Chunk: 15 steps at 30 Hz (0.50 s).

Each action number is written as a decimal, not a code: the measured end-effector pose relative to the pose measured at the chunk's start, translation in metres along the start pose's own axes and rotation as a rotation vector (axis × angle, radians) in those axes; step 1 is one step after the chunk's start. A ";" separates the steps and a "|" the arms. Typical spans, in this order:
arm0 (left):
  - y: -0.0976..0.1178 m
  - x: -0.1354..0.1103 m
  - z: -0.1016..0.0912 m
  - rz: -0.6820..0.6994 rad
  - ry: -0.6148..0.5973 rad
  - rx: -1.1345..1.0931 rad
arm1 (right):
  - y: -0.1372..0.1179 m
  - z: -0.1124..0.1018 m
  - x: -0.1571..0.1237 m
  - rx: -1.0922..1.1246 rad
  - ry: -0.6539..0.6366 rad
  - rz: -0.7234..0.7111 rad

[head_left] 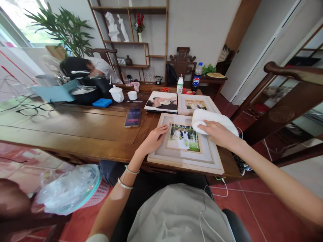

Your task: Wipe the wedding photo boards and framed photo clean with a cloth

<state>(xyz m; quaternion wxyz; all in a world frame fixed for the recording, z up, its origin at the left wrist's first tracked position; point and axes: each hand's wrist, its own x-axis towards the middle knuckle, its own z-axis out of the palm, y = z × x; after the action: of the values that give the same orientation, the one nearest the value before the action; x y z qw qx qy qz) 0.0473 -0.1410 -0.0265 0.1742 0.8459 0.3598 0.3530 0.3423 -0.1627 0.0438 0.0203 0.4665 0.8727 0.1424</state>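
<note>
A light-coloured picture frame [161, 153] with a wedding photo [183, 137] in its middle lies flat at the front edge of the wooden table. My left hand [154, 137] rests on the frame's left border, fingers stretched out. White folded cloth [214, 121] is gripped in my right hand [214, 131], pressed over the frame's upper right corner. Behind it lies a second picture frame [182, 107], partly covered by the cloth. To its left is a photo panel [161, 101] showing a couple. A phone [132, 117] lies left of my left hand.
Along the table's back stand a white teapot [116, 94], a white cup [132, 95], a blue box [102, 102], a small white bottle [180, 85] and a cola bottle [196, 78]. Glasses [35, 109] lie at left. A lined waste basket [96, 193] stands below. Another person [106, 70] leans beyond the table.
</note>
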 end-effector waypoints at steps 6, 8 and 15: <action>-0.002 -0.001 0.002 0.003 0.026 -0.012 | -0.073 -0.028 -0.041 0.093 -0.020 -0.116; -0.003 -0.002 0.002 0.006 0.020 -0.005 | -0.100 -0.038 -0.054 0.148 -0.009 -0.174; 0.004 0.000 -0.001 -0.021 -0.034 0.007 | -0.080 -0.016 -0.038 0.220 0.045 -0.059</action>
<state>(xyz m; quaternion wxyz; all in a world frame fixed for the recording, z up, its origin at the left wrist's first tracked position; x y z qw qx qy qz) 0.0483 -0.1431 -0.0233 0.1811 0.8485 0.3670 0.3356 0.2966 -0.2396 0.0344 -0.0465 0.4367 0.8967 0.0554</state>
